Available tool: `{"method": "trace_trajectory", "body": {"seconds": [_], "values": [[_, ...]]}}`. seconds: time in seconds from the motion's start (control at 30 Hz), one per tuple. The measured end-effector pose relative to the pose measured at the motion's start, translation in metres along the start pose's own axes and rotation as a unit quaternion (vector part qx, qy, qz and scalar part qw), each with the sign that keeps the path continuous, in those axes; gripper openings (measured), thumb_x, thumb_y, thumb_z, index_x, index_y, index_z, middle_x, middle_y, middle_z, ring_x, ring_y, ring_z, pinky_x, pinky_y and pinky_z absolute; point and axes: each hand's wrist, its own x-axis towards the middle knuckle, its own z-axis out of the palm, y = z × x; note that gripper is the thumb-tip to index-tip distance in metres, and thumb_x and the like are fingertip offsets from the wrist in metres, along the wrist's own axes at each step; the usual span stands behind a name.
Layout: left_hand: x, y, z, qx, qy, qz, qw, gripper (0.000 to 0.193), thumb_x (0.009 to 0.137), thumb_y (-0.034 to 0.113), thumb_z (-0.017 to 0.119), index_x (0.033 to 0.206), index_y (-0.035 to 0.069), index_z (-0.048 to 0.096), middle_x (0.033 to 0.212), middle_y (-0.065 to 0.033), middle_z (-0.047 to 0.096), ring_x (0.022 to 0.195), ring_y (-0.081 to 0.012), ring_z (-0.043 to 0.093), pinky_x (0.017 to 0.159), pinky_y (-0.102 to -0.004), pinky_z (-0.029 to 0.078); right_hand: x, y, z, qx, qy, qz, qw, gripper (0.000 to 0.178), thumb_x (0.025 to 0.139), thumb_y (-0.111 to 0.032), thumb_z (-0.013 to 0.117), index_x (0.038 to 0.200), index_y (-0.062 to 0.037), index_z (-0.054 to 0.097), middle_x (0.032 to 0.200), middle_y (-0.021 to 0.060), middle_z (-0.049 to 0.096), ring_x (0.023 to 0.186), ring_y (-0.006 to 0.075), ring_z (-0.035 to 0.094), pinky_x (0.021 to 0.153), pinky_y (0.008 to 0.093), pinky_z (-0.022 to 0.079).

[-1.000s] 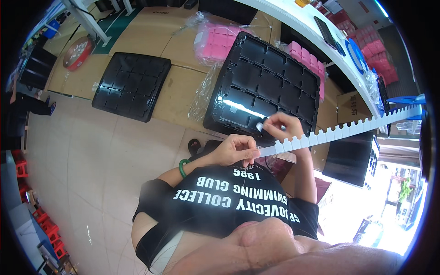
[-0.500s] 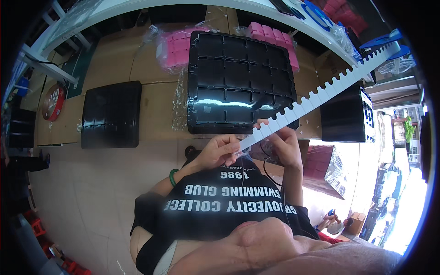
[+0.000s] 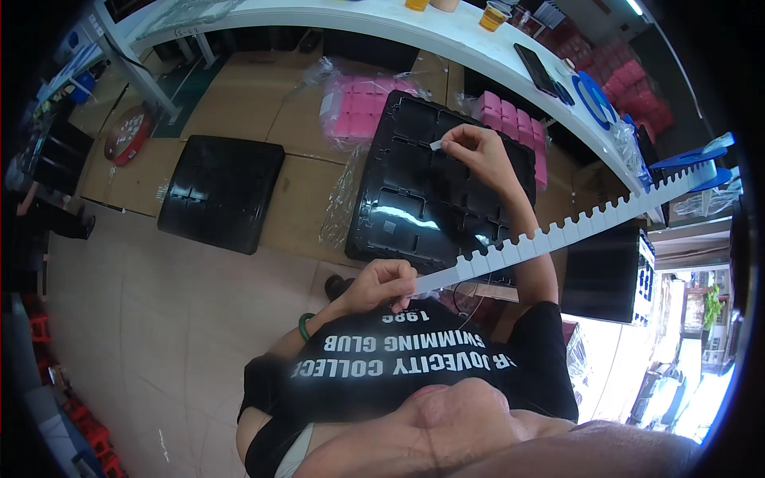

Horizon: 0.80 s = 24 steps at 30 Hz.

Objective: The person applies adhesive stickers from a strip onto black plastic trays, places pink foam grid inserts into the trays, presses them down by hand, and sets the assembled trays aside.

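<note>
My left hand point(image 3: 379, 285) pinches the near end of a long white strip point(image 3: 562, 237) with a notched upper edge. The strip slants up to the right, passing over my right forearm, to a blue reel point(image 3: 705, 177). My right hand point(image 3: 484, 162) is reached out over a black plastic tray point(image 3: 446, 199) with divided compartments. Between its thumb and finger is a small white piece point(image 3: 436, 145), held at the tray's upper middle. Whether the piece touches the tray I cannot tell. A similar small label point(image 3: 389, 227) shows on the tray's lower left.
Left of the tray, another black tray point(image 3: 221, 193) lies on the cardboard-covered table point(image 3: 307, 187). Pink foam blocks in plastic wrap point(image 3: 362, 111) are behind. A white shelf point(image 3: 382, 20) carries a phone point(image 3: 535, 70) and cups. A black stack point(image 3: 610, 271) stands at the right.
My right hand has left the strip near my left hand and moved up over the tray, carrying a small white piece. My left hand still holds the strip's end. The view has shifted.
</note>
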Motion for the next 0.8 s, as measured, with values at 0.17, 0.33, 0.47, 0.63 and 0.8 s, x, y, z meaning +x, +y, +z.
{"method": "trace_trajectory", "body": {"seconds": [0.17, 0.33, 0.47, 0.63, 0.8], "values": [[0.007, 0.000, 0.000, 0.025, 0.026, -0.012, 0.999, 0.017, 0.097, 0.012, 0.059, 0.081, 0.004, 0.056, 0.073, -0.0057, 0.058, 0.058, -0.0092, 0.052, 0.055, -0.0217, 0.042, 0.115, 0.057, 0.022, -0.252, 0.014, -0.057, 0.966, 0.023, 0.077, -0.024, 0.070, 0.087, -0.0031, 0.073, 0.078, 0.0124, 0.071, 0.074, 0.0238, 0.069, 0.071, 0.0331, 0.054], [0.005, 0.003, 0.000, 0.031, 0.044, -0.002, 0.999, 0.018, 0.097, 0.012, 0.059, 0.081, 0.004, 0.056, 0.071, -0.0053, 0.058, 0.057, -0.0097, 0.052, 0.055, -0.0217, 0.041, 0.133, 0.062, 0.022, -0.263, -0.031, -0.016, 0.964, 0.022, 0.073, -0.024, 0.066, 0.082, -0.0053, 0.074, 0.085, 0.0193, 0.071, 0.084, 0.0370, 0.069, 0.082, 0.0442, 0.054], [0.011, 0.001, -0.004, 0.030, 0.052, -0.001, 0.998, 0.019, 0.097, 0.012, 0.058, 0.080, 0.005, 0.055, 0.071, -0.0052, 0.058, 0.056, -0.0097, 0.052, 0.054, -0.0221, 0.042, 0.138, 0.061, 0.022, -0.278, -0.036, 0.020, 0.960, 0.022, 0.071, -0.024, 0.067, 0.082, -0.0060, 0.074, 0.087, 0.0199, 0.071, 0.086, 0.0372, 0.068, 0.083, 0.0435, 0.054], [0.016, 0.003, -0.006, 0.033, 0.048, -0.015, 0.998, 0.019, 0.097, 0.012, 0.059, 0.080, 0.005, 0.055, 0.071, -0.0049, 0.058, 0.057, -0.0093, 0.053, 0.054, -0.0219, 0.042, 0.138, 0.042, 0.024, -0.312, -0.044, 0.074, 0.946, 0.021, 0.069, -0.022, 0.069, 0.084, -0.0074, 0.074, 0.091, 0.0201, 0.071, 0.090, 0.0364, 0.069, 0.083, 0.0435, 0.054], [0.019, 0.001, -0.006, 0.026, 0.037, -0.015, 0.999, 0.018, 0.097, 0.012, 0.058, 0.081, 0.004, 0.056, 0.071, -0.0046, 0.058, 0.057, -0.0090, 0.053, 0.055, -0.0216, 0.043, 0.149, 0.040, 0.029, -0.345, -0.026, 0.080, 0.935, 0.025, 0.065, -0.025, 0.076, 0.081, -0.0055, 0.075, 0.084, 0.0207, 0.071, 0.082, 0.0359, 0.069, 0.081, 0.0419, 0.054]]}}
